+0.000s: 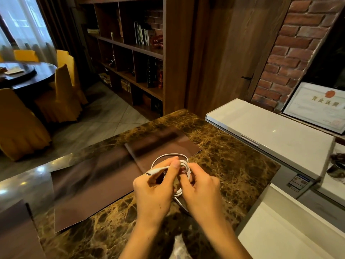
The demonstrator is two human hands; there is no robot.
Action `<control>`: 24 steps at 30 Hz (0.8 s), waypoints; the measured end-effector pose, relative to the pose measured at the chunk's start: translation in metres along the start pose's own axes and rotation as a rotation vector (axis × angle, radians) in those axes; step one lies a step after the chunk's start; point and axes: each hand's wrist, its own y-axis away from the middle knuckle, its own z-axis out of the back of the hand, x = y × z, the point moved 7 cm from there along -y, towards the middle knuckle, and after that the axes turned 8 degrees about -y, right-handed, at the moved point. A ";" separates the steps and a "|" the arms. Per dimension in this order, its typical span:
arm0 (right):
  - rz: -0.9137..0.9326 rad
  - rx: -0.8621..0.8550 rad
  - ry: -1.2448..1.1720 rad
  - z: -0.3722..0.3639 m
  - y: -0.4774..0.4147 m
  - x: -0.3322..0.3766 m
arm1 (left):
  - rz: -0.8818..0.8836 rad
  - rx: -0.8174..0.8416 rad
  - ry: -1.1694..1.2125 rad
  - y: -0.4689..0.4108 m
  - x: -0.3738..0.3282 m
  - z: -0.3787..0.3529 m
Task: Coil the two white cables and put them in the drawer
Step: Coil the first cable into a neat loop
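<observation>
White cable [169,155] was mid-coil, held in the air just above the brown mat [93,184] on the marble counter [233,165], w/ 1 loop showing beyond the fingers. Left hand [155,193] pinched the cable's tail near its plug [152,172], thumb & forefinger closed on it. Right hand [202,192] was curled round the gathered turns, holding the bundle together. The cable looked light, thin & floppy w/ some spring, so the loops would prob. pop open if let go. Best gripped where the turns cross, not by the plug. 2nd cable & drawer weren't in view. A white lidded unit [270,135] stood to the right.
</observation>
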 end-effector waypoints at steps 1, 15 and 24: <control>-0.008 -0.012 -0.053 0.000 0.001 0.001 | 0.005 0.004 0.005 0.001 -0.001 -0.002; -0.476 -0.151 -1.220 -0.009 0.008 -0.012 | 0.168 -0.132 0.053 -0.008 0.022 0.018; -0.371 -0.248 -1.069 -0.003 0.005 -0.006 | 0.089 -0.219 0.044 -0.003 0.014 0.027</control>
